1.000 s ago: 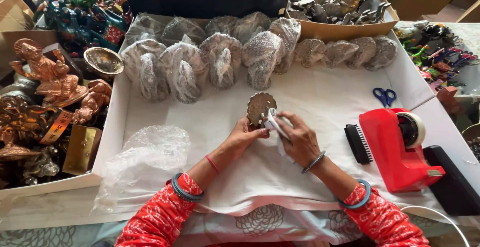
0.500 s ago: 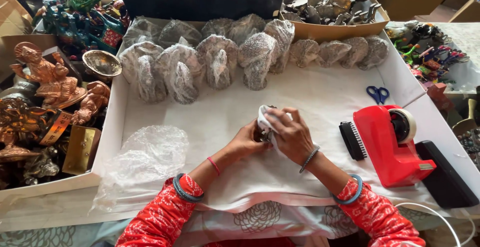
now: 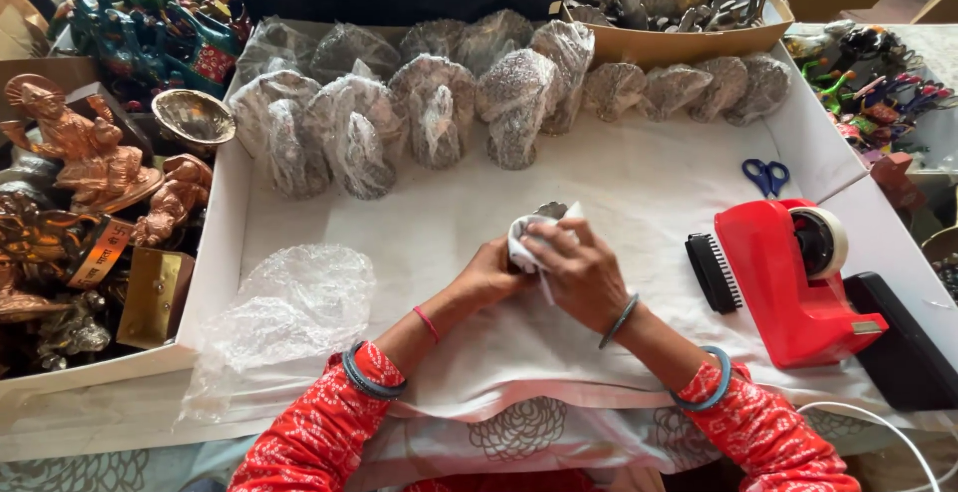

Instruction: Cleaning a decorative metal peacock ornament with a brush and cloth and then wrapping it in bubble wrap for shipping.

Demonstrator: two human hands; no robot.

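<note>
My sleeves are red with a pale speckled print; blue-grey bangles ring both forearms, a thin red thread circles my left wrist, a slim grey bangle my right

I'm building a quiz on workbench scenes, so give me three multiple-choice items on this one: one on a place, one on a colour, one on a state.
1. Where do the blue-handled scissors lie?
A. left of the clear plastic bags
B. on the white cloth beyond the tape dispenser
C. inside the dark box

2. What colour is the tape dispenser?
A. green
B. white
C. red

3. What state is the small metal piece in?
A. bare on the cloth
B. partly covered by white wrap, held in both hands
C. sealed in plastic in the back row

Answers:
1 B, they rest on the cloth just past the dispenser.
2 C, its body is bright red.
3 B, the left hand and right hand close round it, only its top edge showing.
</note>
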